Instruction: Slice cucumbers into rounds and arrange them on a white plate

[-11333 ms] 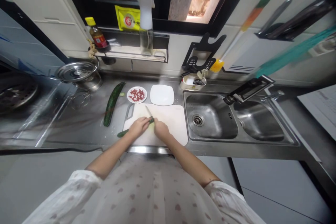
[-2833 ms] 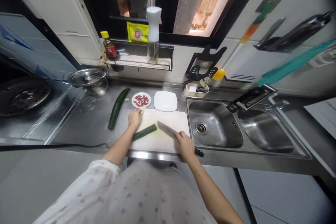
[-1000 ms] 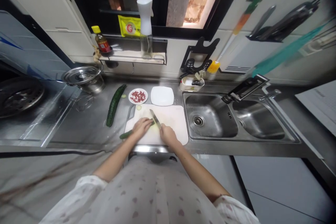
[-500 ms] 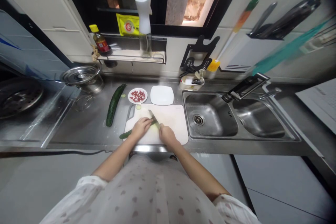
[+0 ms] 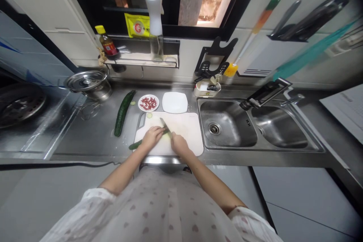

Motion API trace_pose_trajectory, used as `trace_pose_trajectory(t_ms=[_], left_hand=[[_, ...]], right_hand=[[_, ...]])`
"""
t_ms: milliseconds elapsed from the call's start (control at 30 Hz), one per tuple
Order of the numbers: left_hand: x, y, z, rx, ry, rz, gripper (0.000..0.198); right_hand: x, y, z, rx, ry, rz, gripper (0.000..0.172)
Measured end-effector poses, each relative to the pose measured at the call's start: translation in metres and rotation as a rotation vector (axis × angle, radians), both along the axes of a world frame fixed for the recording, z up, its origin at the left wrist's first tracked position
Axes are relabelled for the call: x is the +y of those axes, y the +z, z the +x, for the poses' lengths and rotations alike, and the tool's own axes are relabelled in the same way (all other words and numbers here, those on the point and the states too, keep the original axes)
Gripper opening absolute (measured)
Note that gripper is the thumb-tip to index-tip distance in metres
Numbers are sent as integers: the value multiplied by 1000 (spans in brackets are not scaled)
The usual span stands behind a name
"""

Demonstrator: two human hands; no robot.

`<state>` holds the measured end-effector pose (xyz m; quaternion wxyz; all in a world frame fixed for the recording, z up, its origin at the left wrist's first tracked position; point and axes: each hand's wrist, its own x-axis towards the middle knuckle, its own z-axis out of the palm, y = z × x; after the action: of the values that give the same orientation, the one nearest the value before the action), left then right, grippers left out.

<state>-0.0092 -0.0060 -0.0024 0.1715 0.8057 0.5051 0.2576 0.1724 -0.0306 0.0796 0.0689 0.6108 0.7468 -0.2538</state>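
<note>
My right hand (image 5: 179, 144) is closed round the handle of a knife (image 5: 165, 124), whose blade slants up and left over the white cutting board (image 5: 188, 132). Just left of the blade, my left hand (image 5: 153, 137) is wrapped over a cucumber (image 5: 135, 145); its dark green end sticks out beyond the board's left edge. Pale green cut pieces (image 5: 166, 136) lie by the blade, partly hidden by the hands. A round cucumber slice (image 5: 149, 115) rests near the board's upper left corner.
A whole cucumber (image 5: 124, 113) lies on the steel counter to the left. Behind the board stand a plate of chopped red pieces (image 5: 148, 103) and a white square plate (image 5: 175, 102). A double sink (image 5: 227, 124) is at the right, a lidded pot (image 5: 89, 83) at the left.
Hardly anything differs. The knife and both hands keep almost the same place on the board, and the view has shifted very slightly.
</note>
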Motion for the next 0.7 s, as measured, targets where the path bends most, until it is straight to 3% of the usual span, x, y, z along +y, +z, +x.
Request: trace_pose_trajectory(t_ms=[700], left_hand=[[-3,5,2,-29,-21,36,27]], right_hand=[[15,-5,-12,11,17,53,33]])
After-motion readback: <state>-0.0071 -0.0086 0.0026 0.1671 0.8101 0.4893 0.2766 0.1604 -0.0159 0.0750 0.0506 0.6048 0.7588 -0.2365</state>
